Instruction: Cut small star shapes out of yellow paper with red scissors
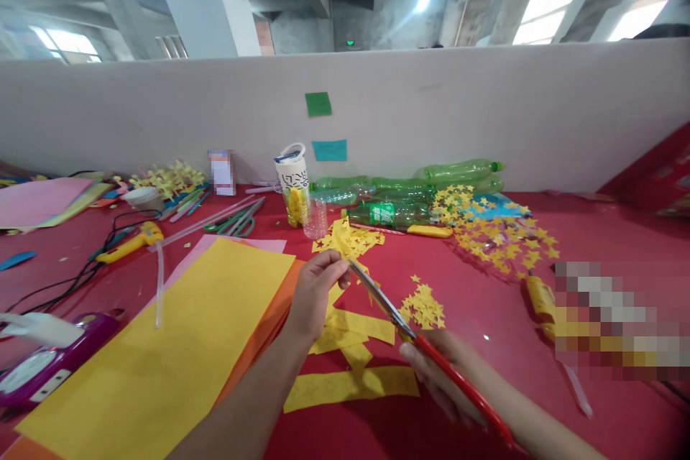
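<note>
My left hand (pixel 318 291) pinches a small piece of yellow paper (pixel 360 269) above the red table (pixel 485 388). My right hand (pixel 447 374) grips red-handled scissors (pixel 431 352), whose blades reach up to that piece. Below the hands lie yellow paper strips (pixel 350 384) and a small heap of cut yellow stars (pixel 423 305). A large yellow sheet (pixel 177 338) on orange and pink sheets lies to the left.
Green plastic bottles (pixel 410 194) lie at the back by a grey partition (pixel 485 108), with scattered yellow stars (pixel 501 237). A yellow glue gun (pixel 132 241) with cable, green scissors (pixel 237 223), a white cup (pixel 294 183), and a purple device (pixel 48 359) sit left.
</note>
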Demonstrator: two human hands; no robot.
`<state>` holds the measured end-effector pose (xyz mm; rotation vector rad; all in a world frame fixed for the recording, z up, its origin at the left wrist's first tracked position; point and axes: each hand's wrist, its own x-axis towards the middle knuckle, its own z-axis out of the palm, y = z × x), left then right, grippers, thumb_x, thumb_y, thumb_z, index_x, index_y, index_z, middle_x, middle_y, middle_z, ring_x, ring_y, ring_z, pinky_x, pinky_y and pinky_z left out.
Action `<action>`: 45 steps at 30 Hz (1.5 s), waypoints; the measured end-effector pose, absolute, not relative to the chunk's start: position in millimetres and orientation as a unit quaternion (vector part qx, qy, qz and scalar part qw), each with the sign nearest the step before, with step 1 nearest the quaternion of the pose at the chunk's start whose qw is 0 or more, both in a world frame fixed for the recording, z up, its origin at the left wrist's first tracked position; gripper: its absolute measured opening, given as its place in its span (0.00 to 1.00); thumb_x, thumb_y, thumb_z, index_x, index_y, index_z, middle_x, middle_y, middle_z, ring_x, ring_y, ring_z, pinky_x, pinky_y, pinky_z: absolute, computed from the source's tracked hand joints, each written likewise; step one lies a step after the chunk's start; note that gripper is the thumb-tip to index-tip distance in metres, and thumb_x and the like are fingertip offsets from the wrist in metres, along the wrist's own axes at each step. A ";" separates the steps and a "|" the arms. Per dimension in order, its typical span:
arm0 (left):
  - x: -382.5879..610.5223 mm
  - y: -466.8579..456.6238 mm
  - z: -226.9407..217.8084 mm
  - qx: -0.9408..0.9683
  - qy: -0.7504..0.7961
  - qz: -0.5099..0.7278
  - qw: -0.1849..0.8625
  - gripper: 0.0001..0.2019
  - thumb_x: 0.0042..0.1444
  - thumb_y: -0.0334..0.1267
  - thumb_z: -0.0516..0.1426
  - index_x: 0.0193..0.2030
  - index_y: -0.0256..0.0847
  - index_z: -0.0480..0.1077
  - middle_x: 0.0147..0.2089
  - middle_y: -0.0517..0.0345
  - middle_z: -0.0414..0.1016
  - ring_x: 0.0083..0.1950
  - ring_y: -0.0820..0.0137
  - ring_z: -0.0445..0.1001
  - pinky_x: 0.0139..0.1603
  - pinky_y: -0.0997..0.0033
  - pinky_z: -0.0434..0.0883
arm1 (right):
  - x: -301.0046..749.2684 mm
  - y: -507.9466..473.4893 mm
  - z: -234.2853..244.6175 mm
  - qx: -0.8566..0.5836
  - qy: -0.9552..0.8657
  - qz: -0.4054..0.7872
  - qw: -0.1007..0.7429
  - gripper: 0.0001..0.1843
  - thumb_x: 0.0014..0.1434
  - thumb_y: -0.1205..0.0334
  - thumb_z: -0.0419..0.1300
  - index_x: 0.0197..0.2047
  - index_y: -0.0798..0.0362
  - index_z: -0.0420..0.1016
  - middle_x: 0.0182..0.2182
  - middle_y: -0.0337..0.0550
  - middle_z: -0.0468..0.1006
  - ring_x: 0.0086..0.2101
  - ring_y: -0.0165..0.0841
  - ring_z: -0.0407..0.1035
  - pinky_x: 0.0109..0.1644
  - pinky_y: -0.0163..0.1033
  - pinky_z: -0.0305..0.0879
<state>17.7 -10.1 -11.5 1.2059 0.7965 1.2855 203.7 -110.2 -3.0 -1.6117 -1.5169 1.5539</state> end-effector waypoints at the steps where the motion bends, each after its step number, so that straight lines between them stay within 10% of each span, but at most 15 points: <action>1: 17.7 -9.8 -11.9 0.514 0.339 0.546 0.568 0.09 0.55 0.31 0.55 0.24 0.38 0.68 0.22 0.63 0.65 0.26 0.76 0.62 0.31 0.75 0.62 | 203.8 -110.1 -3.2 -0.584 -0.546 0.560 0.216 0.24 0.58 0.41 0.55 0.22 0.51 0.59 0.07 0.27 0.60 0.07 0.20 0.47 0.10 0.24 0.44; 16: 14.2 -6.6 -13.9 0.490 0.346 0.568 0.564 0.06 0.54 0.32 0.56 0.27 0.39 0.68 0.23 0.64 0.66 0.26 0.76 0.63 0.30 0.75 0.62 | 204.5 -108.2 -3.2 -0.580 -0.541 0.568 0.221 0.23 0.57 0.46 0.59 0.20 0.50 0.57 0.06 0.25 0.55 0.07 0.20 0.45 0.10 0.26 0.40; 28: 17.0 -11.0 -11.2 0.523 0.335 0.567 0.540 0.06 0.55 0.31 0.56 0.26 0.39 0.68 0.23 0.63 0.65 0.28 0.75 0.62 0.32 0.74 0.62 | 209.7 -110.0 -14.3 -0.551 -0.577 0.565 0.208 0.33 0.53 0.28 0.46 0.21 0.51 0.58 0.08 0.30 0.60 0.10 0.21 0.52 0.12 0.26 0.45; 45: 22.5 -16.1 -13.1 0.547 0.334 0.541 0.545 0.09 0.56 0.34 0.56 0.25 0.39 0.67 0.25 0.63 0.62 0.30 0.73 0.61 0.34 0.73 0.60 | 212.0 -112.5 -36.0 -0.530 -0.560 0.580 0.264 0.28 0.59 0.36 0.50 0.23 0.53 0.62 0.10 0.31 0.63 0.10 0.21 0.55 0.12 0.24 0.46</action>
